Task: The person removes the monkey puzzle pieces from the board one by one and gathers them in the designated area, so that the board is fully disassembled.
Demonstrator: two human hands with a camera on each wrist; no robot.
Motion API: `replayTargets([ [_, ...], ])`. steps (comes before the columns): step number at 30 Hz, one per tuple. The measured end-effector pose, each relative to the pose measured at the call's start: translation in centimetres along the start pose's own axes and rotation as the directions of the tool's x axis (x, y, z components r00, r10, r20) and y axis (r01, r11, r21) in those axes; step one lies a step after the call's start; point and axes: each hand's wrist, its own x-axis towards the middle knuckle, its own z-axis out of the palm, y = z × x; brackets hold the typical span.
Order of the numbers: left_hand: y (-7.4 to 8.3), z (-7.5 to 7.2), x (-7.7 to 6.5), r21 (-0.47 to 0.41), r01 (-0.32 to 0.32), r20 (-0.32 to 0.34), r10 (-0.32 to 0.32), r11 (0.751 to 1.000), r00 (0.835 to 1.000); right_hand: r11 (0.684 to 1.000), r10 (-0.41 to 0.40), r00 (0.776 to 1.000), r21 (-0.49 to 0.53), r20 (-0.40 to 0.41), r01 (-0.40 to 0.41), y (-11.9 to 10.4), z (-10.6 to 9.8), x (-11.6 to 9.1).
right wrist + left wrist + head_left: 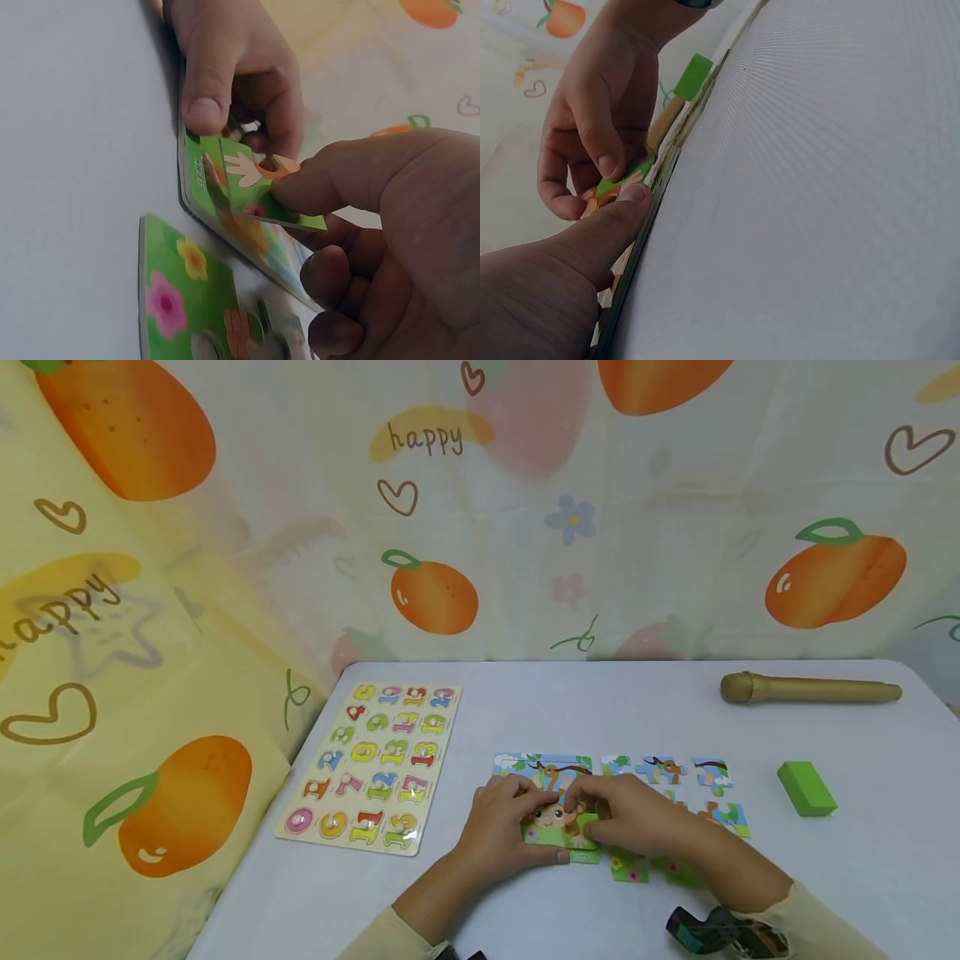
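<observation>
A jigsaw board (542,762) with a monkey picture lies flat on the white table in the head view. My right hand (637,814) pinches a green jigsaw piece (251,196) between thumb and fingers, tilted over the board's lower right part. Part of a pale paw and an orange patch show on this piece. My left hand (495,827) rests on the board's left side, its thumb (619,217) stretched along the lower edge and its fingers over the picture. Beneath the right hand and forearm, loose jigsaw pieces (628,867) are partly hidden.
More loose pieces (712,772) lie right of the board. On the left is a number puzzle board (367,760). A green block (807,788) and a gold toy microphone (817,689) lie at the right. A printed curtain (525,568) hangs behind the table.
</observation>
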Motion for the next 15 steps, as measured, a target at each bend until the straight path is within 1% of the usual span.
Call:
replayTargets([
  [3, 0.0, 0.0, 0.0, -0.001, 0.003, 0.003, -0.003, 1.0, 1.0, 1.0, 0.009, 1.0, 0.021, -0.007, -0.009, 0.1, -0.4, -0.5],
  [7, 0.0, 0.0, 0.0, -0.002, 0.01, 0.005, -0.01, 1.0, 1.0, 0.996, 0.071, 0.997, 0.047, -0.003, -0.071, 0.3, -1.0, -1.5],
  [10, 0.0, 0.1, 0.0, -0.005, 0.016, 0.006, -0.016, 1.0, 1.0, 0.994, 0.107, 0.994, 0.029, -0.015, -0.107, 0.7, -1.5, -2.4],
  [12, 0.0, 0.1, 0.0, -0.009, 0.018, 0.005, -0.018, 1.0, 1.0, 0.993, 0.116, 0.993, 0.02, -0.027, -0.115, 1.1, -1.7, -3.0],
  [15, 0.0, 0.2, 0.0, -0.012, 0.015, 0.006, -0.015, 1.0, 1.0, 0.99, 0.133, 0.991, 0.061, -0.033, -0.13, 1.7, -2.2, -4.1],
])
